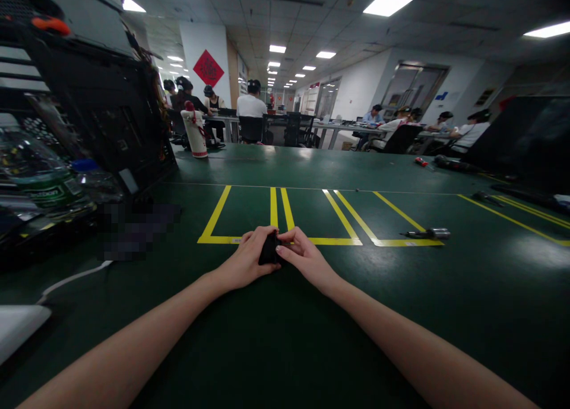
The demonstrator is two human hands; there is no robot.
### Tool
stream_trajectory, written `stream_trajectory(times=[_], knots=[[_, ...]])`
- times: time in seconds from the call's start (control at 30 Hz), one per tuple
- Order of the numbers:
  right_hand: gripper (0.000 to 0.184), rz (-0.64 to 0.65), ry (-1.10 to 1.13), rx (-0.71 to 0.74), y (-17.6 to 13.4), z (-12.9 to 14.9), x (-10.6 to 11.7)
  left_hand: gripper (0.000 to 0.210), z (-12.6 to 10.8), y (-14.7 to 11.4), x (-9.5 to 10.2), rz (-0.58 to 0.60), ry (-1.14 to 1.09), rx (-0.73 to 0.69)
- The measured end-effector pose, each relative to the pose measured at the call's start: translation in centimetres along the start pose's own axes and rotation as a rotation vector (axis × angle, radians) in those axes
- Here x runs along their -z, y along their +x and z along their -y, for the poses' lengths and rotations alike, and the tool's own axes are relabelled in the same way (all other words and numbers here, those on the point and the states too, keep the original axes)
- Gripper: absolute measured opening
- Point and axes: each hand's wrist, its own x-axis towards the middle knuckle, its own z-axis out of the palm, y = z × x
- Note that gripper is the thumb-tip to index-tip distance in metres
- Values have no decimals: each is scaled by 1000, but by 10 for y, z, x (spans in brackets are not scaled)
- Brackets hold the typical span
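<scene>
Between my two hands is a small black object [269, 250], dark and partly covered, so its kind cannot be made out. My left hand [249, 257] wraps round its left side, thumb below and fingers over the top. From the right, my right hand [305, 257] pinches at its edge with thumb and forefinger; whether something small sits in that pinch is hidden. Both hands are low over the green table [285, 338], just at the front line of the yellow tape [329, 241].
A screwdriver-like tool [430, 234] lies right on the tape. At left stand a black computer case [120, 118], a plastic bottle [40, 171] and a white cable [73, 278]. A white cylinder [195, 133] stands at the far edge. Several people sit at tables behind.
</scene>
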Motion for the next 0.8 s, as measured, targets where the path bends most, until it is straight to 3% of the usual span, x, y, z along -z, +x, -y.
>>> stream_trajectory(times=[0.23,0.57,0.8], knots=[[25,-22,-72,-51,1,-2,1,57,2,0,0,3,-5,6],[19,0,23,22,2,-3,1,57,4,0,-3,-19,14,-15],[22,-13,-10,-9,3,-5,2,57,4,1,-3,-13,12,-7]])
